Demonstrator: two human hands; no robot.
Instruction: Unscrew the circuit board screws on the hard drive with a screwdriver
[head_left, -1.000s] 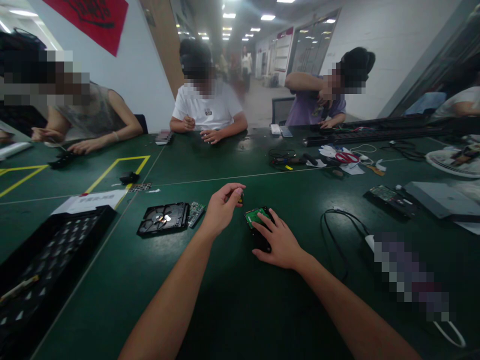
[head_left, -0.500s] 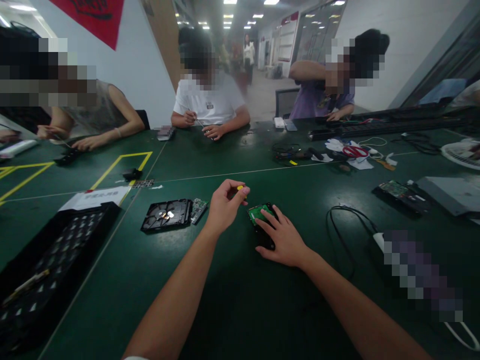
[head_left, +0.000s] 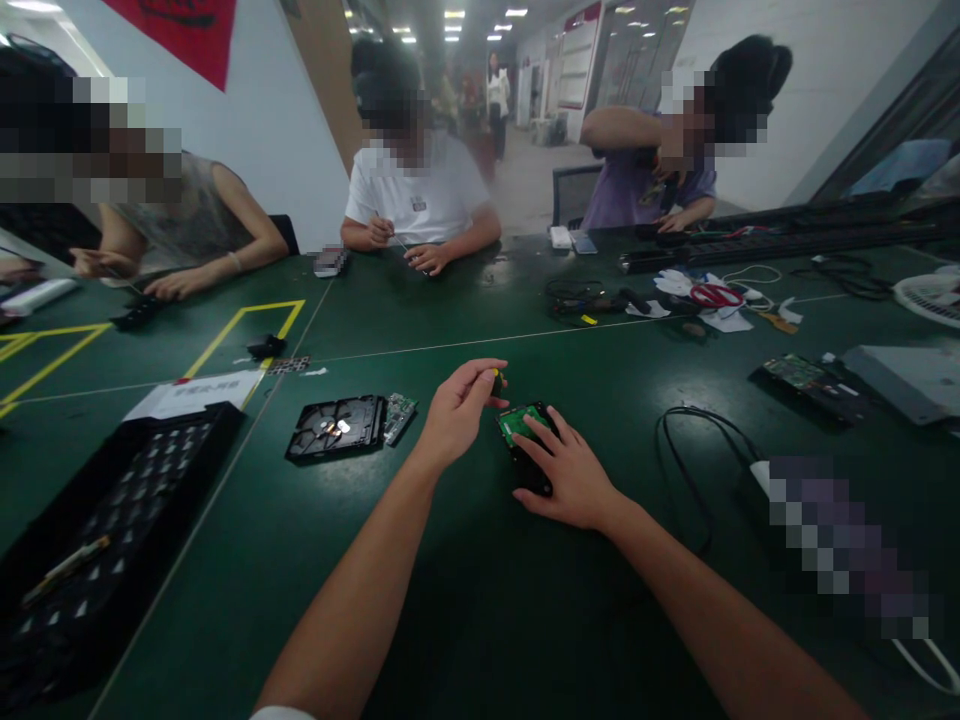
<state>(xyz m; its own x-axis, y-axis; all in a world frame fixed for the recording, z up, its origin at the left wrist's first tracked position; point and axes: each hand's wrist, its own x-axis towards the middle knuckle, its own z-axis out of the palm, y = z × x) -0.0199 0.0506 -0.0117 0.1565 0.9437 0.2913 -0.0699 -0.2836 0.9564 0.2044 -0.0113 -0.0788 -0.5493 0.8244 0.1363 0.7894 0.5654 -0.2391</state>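
Note:
A hard drive (head_left: 531,470) lies on the dark green table with its green circuit board facing up. My right hand (head_left: 574,470) rests over the drive's right side, fingers spread across the board and thumb by the near edge. Just left of and above the drive, my left hand (head_left: 461,410) is closed in a pinch on a small yellow-and-black screwdriver (head_left: 496,383); most of it is hidden by the fingers. To the left lie a second hard drive (head_left: 335,428), its black casing up, and a loose circuit board (head_left: 398,418) beside it.
A long black tray (head_left: 161,490) occupies the left side. Right of me are a black cable (head_left: 664,440), a blurred-out power strip (head_left: 840,545), another drive (head_left: 810,388) and a grey metal box (head_left: 911,380). Tools and wires (head_left: 592,302) lie farther back. Three people work across the table.
My left hand has shifted slightly right and turned, so the screwdriver's yellow end shows differently. My right hand stays on the hard drive. The whole view has moved a little.

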